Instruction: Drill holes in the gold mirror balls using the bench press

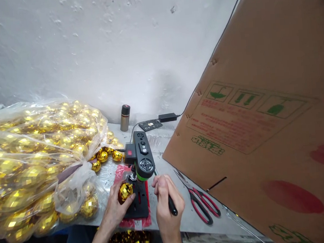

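My left hand [116,208] holds a small gold mirror ball [125,191] on the black base plate [139,208] of a small bench drill press [141,155], right under its spindle. My right hand [165,200] is closed around the press's black lever handle [172,206] at the right of the machine. The press has a black head with a green band and a red display on its left side.
Clear plastic bags of gold mirror balls [27,162] fill the left of the table, with loose balls [104,156] beside them. Red-handled scissors [200,202] lie to the right. A large cardboard box [263,128] leans at right. A metal flask [125,117], power adapter [167,117] and controller stand behind.
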`<action>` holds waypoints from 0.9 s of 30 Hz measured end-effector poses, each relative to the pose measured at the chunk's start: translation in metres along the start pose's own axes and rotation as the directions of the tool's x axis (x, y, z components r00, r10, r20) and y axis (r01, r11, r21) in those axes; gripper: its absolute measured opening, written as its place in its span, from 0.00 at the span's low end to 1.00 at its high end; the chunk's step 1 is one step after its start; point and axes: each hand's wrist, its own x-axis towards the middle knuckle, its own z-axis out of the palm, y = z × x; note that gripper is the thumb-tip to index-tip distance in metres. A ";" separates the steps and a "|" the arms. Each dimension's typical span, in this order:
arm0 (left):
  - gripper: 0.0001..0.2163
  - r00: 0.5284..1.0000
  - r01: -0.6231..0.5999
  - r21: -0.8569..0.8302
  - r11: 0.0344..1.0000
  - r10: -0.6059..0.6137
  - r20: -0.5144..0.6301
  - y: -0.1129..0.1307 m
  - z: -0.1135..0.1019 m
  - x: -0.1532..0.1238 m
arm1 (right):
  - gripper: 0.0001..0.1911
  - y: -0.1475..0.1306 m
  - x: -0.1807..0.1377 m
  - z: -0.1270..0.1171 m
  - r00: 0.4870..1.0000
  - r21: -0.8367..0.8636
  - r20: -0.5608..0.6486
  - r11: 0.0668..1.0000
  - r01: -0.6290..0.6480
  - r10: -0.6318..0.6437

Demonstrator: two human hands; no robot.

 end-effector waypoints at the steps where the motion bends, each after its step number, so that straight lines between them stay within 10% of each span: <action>1: 0.29 0.999 -0.029 0.033 0.999 0.028 0.027 -0.001 -0.001 0.000 | 0.19 0.001 -0.001 0.000 1.000 -0.001 0.001 1.000 0.003 -0.003; 18: 0.28 0.909 -0.271 0.395 0.878 0.098 0.406 0.018 -0.003 0.016 | 0.18 0.003 -0.006 -0.003 1.000 -0.009 0.026 1.000 -0.013 0.013; 27: 0.27 0.903 -0.310 0.355 0.882 0.155 0.401 0.010 0.008 0.020 | 0.18 0.003 -0.005 -0.004 0.999 0.007 0.039 1.000 0.002 -0.002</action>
